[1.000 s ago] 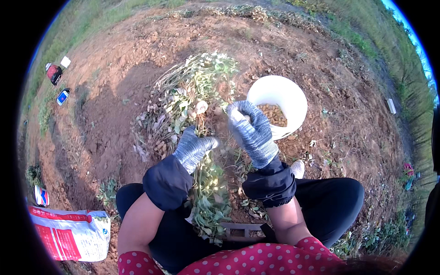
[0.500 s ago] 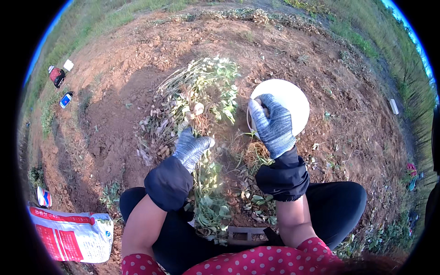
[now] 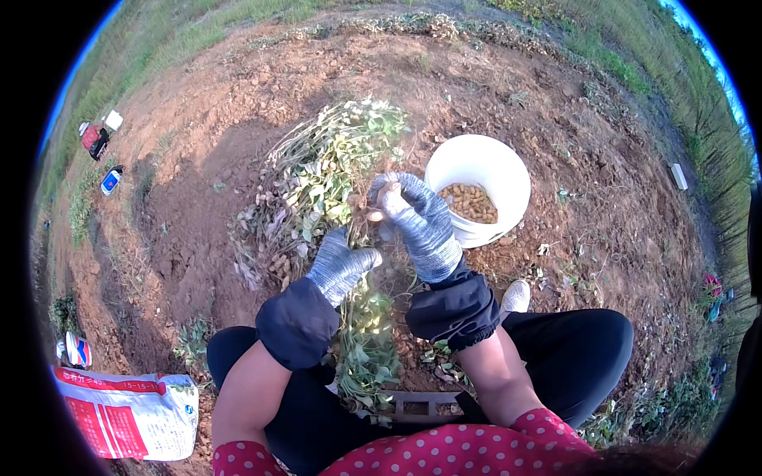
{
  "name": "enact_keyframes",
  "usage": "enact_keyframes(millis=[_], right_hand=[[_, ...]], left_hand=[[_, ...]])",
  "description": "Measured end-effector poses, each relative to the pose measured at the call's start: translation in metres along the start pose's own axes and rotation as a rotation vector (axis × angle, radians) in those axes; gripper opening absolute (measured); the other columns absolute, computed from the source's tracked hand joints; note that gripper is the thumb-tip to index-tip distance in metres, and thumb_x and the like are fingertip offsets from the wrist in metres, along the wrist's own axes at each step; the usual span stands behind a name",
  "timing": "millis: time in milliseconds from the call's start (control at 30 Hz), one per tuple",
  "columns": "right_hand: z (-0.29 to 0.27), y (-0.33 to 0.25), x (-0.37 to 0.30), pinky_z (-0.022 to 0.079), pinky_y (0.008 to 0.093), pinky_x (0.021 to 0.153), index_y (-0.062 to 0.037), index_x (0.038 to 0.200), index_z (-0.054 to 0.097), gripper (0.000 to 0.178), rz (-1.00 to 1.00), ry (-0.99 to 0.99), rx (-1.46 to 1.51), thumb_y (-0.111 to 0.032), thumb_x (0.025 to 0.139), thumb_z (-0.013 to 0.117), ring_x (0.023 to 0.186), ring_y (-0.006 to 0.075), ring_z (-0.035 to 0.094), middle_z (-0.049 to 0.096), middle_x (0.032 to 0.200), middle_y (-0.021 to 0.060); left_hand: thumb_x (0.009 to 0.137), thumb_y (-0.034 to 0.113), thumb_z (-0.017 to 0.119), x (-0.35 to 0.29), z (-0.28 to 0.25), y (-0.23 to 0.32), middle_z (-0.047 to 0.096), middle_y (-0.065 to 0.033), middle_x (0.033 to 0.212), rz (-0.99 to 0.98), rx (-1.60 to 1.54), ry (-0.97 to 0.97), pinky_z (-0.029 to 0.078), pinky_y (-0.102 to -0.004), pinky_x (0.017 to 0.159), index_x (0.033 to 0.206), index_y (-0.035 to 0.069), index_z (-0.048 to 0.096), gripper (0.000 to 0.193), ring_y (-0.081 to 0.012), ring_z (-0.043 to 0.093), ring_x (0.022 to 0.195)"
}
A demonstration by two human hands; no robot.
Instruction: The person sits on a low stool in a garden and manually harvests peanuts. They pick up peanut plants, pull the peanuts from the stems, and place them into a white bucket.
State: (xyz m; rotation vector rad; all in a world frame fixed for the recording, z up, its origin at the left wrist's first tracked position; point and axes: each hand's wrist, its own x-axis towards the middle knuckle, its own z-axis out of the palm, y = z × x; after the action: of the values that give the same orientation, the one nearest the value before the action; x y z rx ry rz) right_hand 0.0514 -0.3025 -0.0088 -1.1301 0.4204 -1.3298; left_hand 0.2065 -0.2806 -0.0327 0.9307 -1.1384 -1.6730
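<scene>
My left hand (image 3: 341,265), in a grey knit glove, is closed round the stems of a peanut plant (image 3: 367,329). Its leaves hang down between my legs, and the root end points away from me. My right hand (image 3: 425,226), gloved alike with bare fingertips, is curled at that root end, just beyond my left hand. What its fingers pinch is hidden. Right of it stands a white bucket (image 3: 512,190) with picked peanuts (image 3: 471,203) in the bottom. A heap of leafy peanut plants (image 3: 317,170) lies on the soil beyond my left hand.
A red and white sack (image 3: 131,416) lies at the lower left, beside a small tub (image 3: 77,349). A slotted grey plastic piece (image 3: 421,403) is between my legs. Far left are a blue container (image 3: 111,181) and another person (image 3: 94,139). Reddish soil (image 3: 206,159) surrounds me.
My right hand has moved left from over the bucket to the plant's roots, uncovering the peanuts inside. My left hand keeps hold of the stems.
</scene>
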Motion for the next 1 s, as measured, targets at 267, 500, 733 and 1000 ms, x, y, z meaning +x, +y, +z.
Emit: enact_keyframes(millis=[267, 500, 733, 1000], right_hand=[[-0.005, -0.043, 0.001, 0.042, 0.0220, 0.045, -0.0027, 0.113, 0.049, 0.031, 0.034, 0.139, 0.121, -0.019, 0.087, 0.051, 0.072, 0.0160, 0.054, 0.054, 0.091, 0.0080], [-0.007, -0.050, 0.027, 0.045, 0.0263, 0.062, -0.0064, 0.112, 0.055, 0.031, 0.263, -0.427, -1.023, -0.023, 0.087, 0.059, 0.069, 0.0108, 0.054, 0.060, 0.076, 0.0021], [-0.003, -0.006, -0.005, 0.034, 0.0196, 0.041, -0.0077, 0.098, 0.052, 0.017, 0.168, 0.102, 0.395, -0.022, 0.089, 0.054, 0.052, 0.0062, 0.040, 0.047, 0.067, -0.0001], [0.011, -0.022, -0.024, 0.045, 0.0219, 0.043, -0.0047, 0.084, 0.051, 0.019, 0.077, 0.113, -0.209, -0.023, 0.089, 0.054, 0.064, 0.0143, 0.061, 0.061, 0.083, 0.0074]], left_hand=[[0.072, -0.004, 0.065, 0.000, -0.012, 0.001, 0.059, -0.0138, 0.102, -0.192, 0.136, 0.080, 0.054, -0.0297, 0.069, 0.122, -0.003, 0.041, 0.055, -0.0200, 0.063, 0.083], [0.069, -0.012, 0.062, -0.007, 0.013, 0.001, 0.061, -0.0106, 0.091, -0.055, 0.077, 0.104, 0.052, -0.0280, 0.064, 0.108, -0.004, 0.053, 0.041, -0.0150, 0.061, 0.074], [0.071, -0.011, 0.061, -0.005, 0.007, 0.006, 0.061, -0.0091, 0.084, -0.093, -0.049, 0.064, 0.052, -0.0265, 0.059, 0.104, -0.004, 0.054, 0.035, -0.0156, 0.061, 0.070], [0.070, -0.012, 0.060, -0.002, 0.003, 0.001, 0.063, -0.0107, 0.086, -0.038, 0.069, 0.105, 0.050, -0.0273, 0.061, 0.105, -0.005, 0.054, 0.036, -0.0155, 0.061, 0.073]])
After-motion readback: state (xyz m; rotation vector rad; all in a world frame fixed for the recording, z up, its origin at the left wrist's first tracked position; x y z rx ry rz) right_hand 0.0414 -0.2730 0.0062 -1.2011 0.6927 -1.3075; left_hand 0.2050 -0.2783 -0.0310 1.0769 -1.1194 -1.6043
